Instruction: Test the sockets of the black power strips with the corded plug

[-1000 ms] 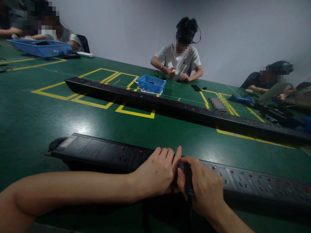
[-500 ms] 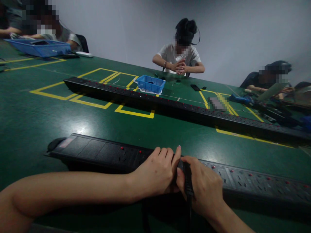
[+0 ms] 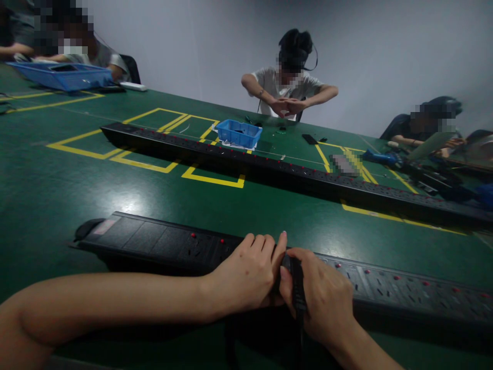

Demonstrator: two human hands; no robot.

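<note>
A long black power strip [image 3: 162, 244] with red buttons lies across the green table [image 3: 46, 195] just in front of me. My left hand [image 3: 248, 272] rests on top of the strip with its fingers curled over the far edge. My right hand [image 3: 327, 298] sits beside it, touching it, and is closed around a black cable or plug [image 3: 298, 293] that hangs down over the strip's near side. The part of the strip under both hands is hidden.
A second long black power strip [image 3: 269, 169] lies farther back across yellow floor-style markings. A small blue basket [image 3: 239, 133] stands behind it, a larger blue tray [image 3: 63, 76] at far left. Three other people sit around the table's far side.
My hands have stayed still on the strip. The person opposite has lifted both elbows and holds the hands together higher in front of the chest.
</note>
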